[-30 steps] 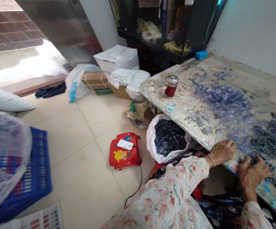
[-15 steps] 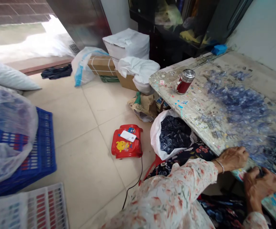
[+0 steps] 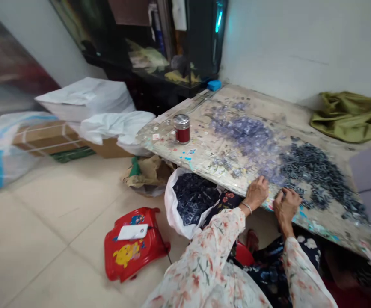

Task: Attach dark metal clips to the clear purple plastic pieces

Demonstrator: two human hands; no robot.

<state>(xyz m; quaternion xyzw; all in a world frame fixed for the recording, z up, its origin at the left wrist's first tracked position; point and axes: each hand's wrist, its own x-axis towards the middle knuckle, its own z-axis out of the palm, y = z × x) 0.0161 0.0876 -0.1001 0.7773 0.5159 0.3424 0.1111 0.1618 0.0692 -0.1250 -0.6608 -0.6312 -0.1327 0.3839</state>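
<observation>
Left hand (image 3: 256, 193), right hand (image 3: 286, 207) at near edge of worn, colour-flecked table (image 3: 204, 150); fingers curled, grip hidden: cannot tell contents. Small dark-grey plastic pieces (image 3: 320, 167) heaped on table's right; wrist sweep could spill some.

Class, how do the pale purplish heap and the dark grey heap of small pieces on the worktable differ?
The pale purplish heap looks translucent, the dark grey heap opaque. The purplish heap lies nearer the red metallic-lidded mug, the grey heap nearer the crumpled olive-green cloth. Both are loose, spread across the worktable.
</observation>
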